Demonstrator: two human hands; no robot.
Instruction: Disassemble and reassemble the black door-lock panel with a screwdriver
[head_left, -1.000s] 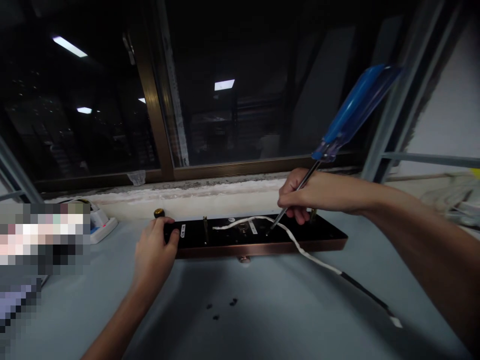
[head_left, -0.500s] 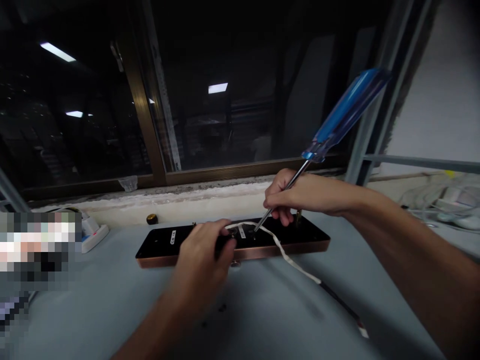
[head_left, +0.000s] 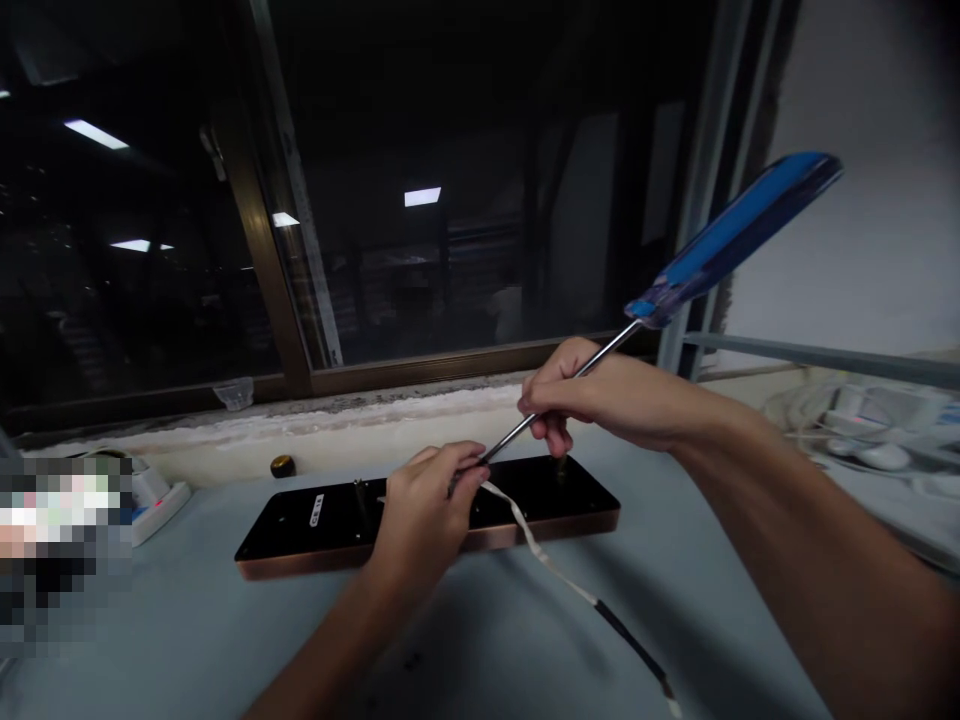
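My right hand (head_left: 581,395) is closed around the metal shaft of a screwdriver (head_left: 739,240), whose blue handle slants up to the right. The shaft runs down to the left, and its tip lies at the fingers of my left hand (head_left: 427,505). Thumb and forefinger of that hand are pinched around the tip; anything small between them is hidden. Beneath both hands a long black panel (head_left: 589,490) with copper-coloured sides lies on the table. A white cable (head_left: 536,545) with a dark sleeve trails from the panel toward me.
A brass knob (head_left: 283,466) stands behind the panel. Small dark pieces (head_left: 412,661) lie on the table (head_left: 187,640) in front. On the left is a white power strip (head_left: 161,512); on the right, a heap of cables and white devices (head_left: 862,430). A window ledge (head_left: 405,408) borders the back.
The screwdriver's tip has lifted off the panel and moved left to my left fingertips, and its handle leans lower. My left hand has closed into a pinch. The view has shifted slightly.
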